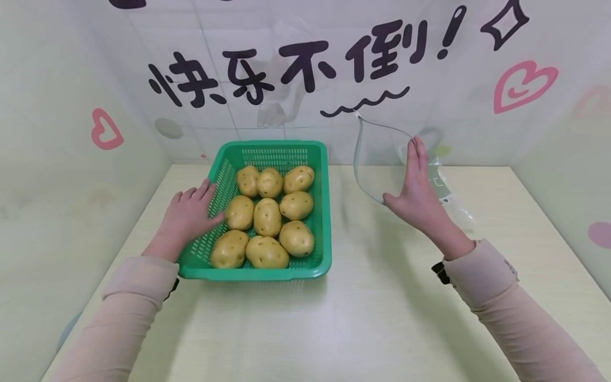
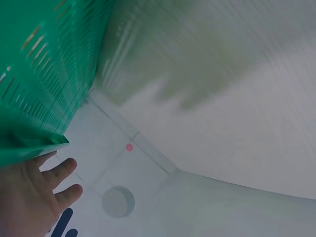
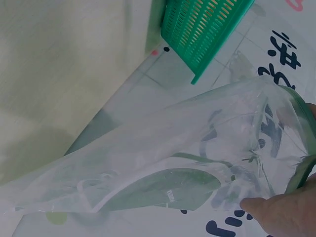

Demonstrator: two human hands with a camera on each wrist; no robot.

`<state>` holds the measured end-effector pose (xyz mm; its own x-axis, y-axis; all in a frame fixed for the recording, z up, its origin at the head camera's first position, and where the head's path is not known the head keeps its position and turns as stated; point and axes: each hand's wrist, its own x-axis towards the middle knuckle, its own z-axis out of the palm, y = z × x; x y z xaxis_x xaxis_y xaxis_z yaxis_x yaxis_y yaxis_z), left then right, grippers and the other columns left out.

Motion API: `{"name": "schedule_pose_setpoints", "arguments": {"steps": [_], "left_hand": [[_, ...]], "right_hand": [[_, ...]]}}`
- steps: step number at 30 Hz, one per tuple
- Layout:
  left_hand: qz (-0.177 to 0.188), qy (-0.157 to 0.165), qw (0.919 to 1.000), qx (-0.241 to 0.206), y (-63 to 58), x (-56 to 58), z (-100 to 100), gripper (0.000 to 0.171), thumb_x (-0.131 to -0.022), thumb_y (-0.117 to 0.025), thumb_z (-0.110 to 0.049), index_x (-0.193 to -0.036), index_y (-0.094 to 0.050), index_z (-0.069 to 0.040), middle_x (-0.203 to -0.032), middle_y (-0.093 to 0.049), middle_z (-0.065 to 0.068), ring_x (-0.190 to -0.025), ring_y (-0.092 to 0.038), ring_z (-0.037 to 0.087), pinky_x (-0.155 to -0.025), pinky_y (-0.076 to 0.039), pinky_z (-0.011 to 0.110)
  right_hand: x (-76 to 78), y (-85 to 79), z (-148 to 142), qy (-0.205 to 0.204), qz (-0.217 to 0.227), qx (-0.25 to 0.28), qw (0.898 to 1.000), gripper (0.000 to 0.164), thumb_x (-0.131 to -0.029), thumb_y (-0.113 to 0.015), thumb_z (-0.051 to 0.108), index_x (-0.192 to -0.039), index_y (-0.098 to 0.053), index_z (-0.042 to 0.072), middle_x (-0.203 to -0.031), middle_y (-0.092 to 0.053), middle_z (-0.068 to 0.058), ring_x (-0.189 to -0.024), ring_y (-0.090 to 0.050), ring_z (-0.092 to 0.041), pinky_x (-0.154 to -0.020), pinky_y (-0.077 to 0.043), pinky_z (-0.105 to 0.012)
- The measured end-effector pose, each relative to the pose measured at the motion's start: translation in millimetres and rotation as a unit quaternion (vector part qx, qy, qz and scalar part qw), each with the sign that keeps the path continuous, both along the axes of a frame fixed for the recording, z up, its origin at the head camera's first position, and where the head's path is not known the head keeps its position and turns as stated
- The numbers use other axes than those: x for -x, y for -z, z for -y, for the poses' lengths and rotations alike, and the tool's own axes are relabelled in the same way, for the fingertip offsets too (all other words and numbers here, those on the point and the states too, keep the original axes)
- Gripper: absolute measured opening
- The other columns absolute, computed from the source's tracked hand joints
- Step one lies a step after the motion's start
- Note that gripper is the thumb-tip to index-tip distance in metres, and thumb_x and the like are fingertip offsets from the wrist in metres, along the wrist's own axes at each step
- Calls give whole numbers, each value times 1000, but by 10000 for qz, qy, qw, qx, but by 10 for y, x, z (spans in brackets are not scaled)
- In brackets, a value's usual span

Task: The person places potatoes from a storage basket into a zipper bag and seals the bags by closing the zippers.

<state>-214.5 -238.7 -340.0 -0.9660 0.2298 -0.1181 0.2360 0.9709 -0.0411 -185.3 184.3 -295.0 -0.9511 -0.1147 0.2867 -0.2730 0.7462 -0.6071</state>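
Several yellow potatoes (image 1: 267, 217) lie in a green perforated plastic basket (image 1: 326, 212) left of centre. My left hand (image 1: 191, 212) rests at the basket's left rim, its thumb on the inner side and its fingers extended past the rim; in the left wrist view those fingers (image 2: 60, 170) stick out beside the rim. On the right, my right hand (image 1: 415, 185) stretches the mouth of a clear plastic bag (image 3: 163, 143), thumb and straight fingers spread wide apart. The mouth edge runs in a loop from fingertips to thumb. A green printed patch marks the bag's side.
The pale tabletop (image 1: 296, 329) meets a back wall (image 1: 310, 127) covered with printed black characters. A pink heart (image 1: 106, 129) is printed on the left wall. Similar decorated walls close off both sides.
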Motion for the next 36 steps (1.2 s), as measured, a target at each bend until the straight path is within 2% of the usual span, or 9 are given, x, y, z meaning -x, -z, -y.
{"name": "schedule_pose_setpoints", "arguments": {"steps": [5,8,13,19,23,27,32,36], "left_hand": [[81,22,10000,41,-74,10,-13,79,-94,-49,-44,-149,-19,5,-155,-18,29,-136,-26,52,-111,-24,66],[102,-11,9999,-7,-143,16,-25,79,-94,-50,-43,-148,-21,6,-153,-21,31,-135,-25,53,-110,-24,66],[6,-42,9998,-184,-297,46,-92,75,-94,-48,-41,-148,-23,6,-151,-26,31,-136,-26,51,-111,-24,66],[-149,-28,9984,-537,-519,88,-235,74,-95,-47,-41,-148,-25,5,-150,-31,29,-135,-30,50,-111,-27,62],[-188,-38,9972,-717,-620,113,-320,73,-96,-44,-43,-149,-23,3,-150,-31,28,-136,-29,50,-113,-26,60],[-216,-36,9964,-816,-697,131,-429,72,-96,-43,-43,-150,-23,0,-150,-33,28,-136,-28,51,-114,-26,60],[-280,80,9965,-787,-759,183,-571,70,-97,-42,-43,-148,-26,2,-149,-35,28,-135,-32,50,-114,-26,59],[-317,140,9967,-739,-772,239,-665,70,-97,-42,-43,-148,-28,2,-148,-36,27,-134,-35,48,-110,-27,65]], "right_hand": [[-11,-6,-12,11,68,-42,10000,104,-74,-66,0,-150,6,-7,-159,14,-15,-141,-22,-46,-91,-49,-55],[-14,-4,-8,-5,104,-62,9999,105,-75,-67,1,-150,6,-6,-159,15,-14,-140,-23,-46,-93,-48,-55],[-14,9,-1,-59,121,-71,9999,105,-76,-67,2,-150,6,-6,-159,16,-14,-142,-20,-46,-103,-42,-57],[-8,36,6,-85,136,-33,9999,107,-76,-69,4,-150,7,-5,-159,16,-14,-143,-17,-46,-108,-36,-59],[-13,49,20,-92,145,-39,9998,107,-76,-70,6,-150,6,-5,-159,16,-15,-146,-10,-43,-112,-31,-58],[-18,53,31,-75,162,-49,9998,106,-77,-71,8,-150,4,-5,-159,15,-16,-148,-5,-40,-115,-26,-57],[-21,67,34,-96,133,-29,9999,107,-76,-72,8,-150,4,-5,-159,14,-17,-148,-4,-39,-116,-24,-57],[-18,92,36,-140,58,-28,9999,108,-75,-73,7,-150,3,-6,-159,13,-17,-148,-3,-40,-115,-24,-58]]}}
